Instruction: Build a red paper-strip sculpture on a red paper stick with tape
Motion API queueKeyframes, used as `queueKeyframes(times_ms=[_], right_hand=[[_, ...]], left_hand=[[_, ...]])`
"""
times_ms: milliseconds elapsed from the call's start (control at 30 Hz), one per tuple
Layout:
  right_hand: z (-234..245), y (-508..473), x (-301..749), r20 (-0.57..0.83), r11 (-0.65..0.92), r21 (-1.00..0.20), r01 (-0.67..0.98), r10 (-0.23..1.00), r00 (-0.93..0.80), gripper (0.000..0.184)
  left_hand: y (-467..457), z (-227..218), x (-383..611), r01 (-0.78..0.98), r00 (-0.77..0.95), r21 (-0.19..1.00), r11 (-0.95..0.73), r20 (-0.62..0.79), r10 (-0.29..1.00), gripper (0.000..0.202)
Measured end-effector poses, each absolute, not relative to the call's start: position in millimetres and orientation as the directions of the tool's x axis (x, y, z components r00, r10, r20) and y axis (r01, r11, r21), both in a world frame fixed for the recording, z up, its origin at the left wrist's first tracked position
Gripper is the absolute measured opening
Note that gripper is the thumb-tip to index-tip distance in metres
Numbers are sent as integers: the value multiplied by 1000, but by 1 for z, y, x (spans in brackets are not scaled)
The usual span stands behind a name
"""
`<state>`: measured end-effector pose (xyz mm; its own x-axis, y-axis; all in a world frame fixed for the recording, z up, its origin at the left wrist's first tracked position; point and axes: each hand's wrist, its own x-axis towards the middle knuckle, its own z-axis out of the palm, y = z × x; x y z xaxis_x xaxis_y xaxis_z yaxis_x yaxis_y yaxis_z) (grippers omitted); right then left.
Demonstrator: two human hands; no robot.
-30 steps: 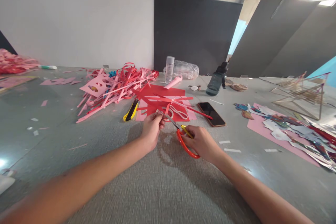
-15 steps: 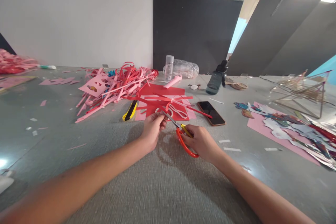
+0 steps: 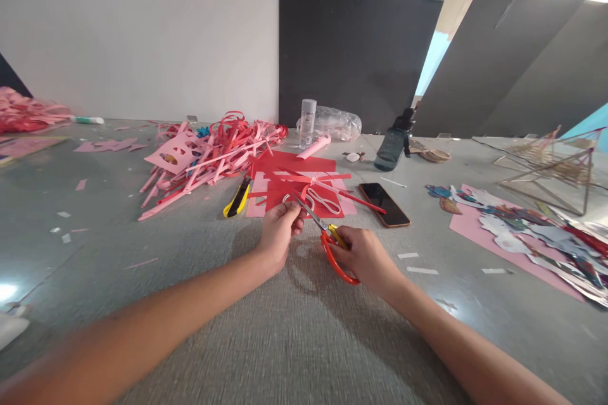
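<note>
My right hand [image 3: 363, 256] grips orange-handled scissors [image 3: 327, 237], whose blades point up and left toward my left hand [image 3: 280, 228]. The left hand's fingers are pinched on a small red paper piece [image 3: 300, 197] just at the blade tips. Behind both hands lie red paper sheets [image 3: 294, 171] with thin red strips and a looped white cord [image 3: 323, 199] on a pink sheet.
A yellow-black utility knife [image 3: 237, 198] lies left of the red sheets, a phone [image 3: 384, 204] to the right. A heap of pink and red paper offcuts [image 3: 209, 152] sits back left. A clear bottle [image 3: 308, 123], dark water bottle [image 3: 393, 145], foil cut-outs [image 3: 527, 231] and a wire frame [image 3: 551, 171] are around.
The scissor blades have shifted slightly toward the paper in my left hand; both hands stay nearly in place and the view has tilted a little.
</note>
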<state>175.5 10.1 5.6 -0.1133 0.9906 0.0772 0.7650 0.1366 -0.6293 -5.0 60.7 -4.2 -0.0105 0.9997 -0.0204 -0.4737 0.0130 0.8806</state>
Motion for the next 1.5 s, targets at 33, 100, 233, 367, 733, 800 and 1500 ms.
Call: queueKeyframes(times_ms=[33, 100, 233, 367, 733, 800, 1500], right_hand=[[4, 10, 176, 78, 138, -631, 763, 990, -114, 35], [2, 11, 177, 76, 139, -640, 756, 990, -117, 36], [1, 12, 175, 93, 153, -640, 753, 988, -121, 36], [4, 10, 170, 107, 156, -631, 760, 988, -113, 34], [12, 8, 169, 116, 191, -678, 710, 981, -154, 33], [11, 10, 170, 118, 193, -707, 680, 981, -155, 35], [7, 8, 168, 111, 173, -811, 559, 983, -144, 34]], left_hand=[[60, -4, -5, -471, -12, 882, 11, -18, 1000, 16], [60, -5, -5, -464, -12, 886, 5, -13, 1000, 16], [60, -5, -6, -449, -15, 893, -16, 11, 1000, 16], [60, -6, -5, -428, -23, 902, -52, 47, 999, 17], [56, -8, -2, -366, 0, 926, -95, 102, 995, 22], [55, -8, -2, -370, 13, 925, -84, 96, 995, 21], [45, 0, -1, -336, 56, 934, -124, 152, 987, 23]])
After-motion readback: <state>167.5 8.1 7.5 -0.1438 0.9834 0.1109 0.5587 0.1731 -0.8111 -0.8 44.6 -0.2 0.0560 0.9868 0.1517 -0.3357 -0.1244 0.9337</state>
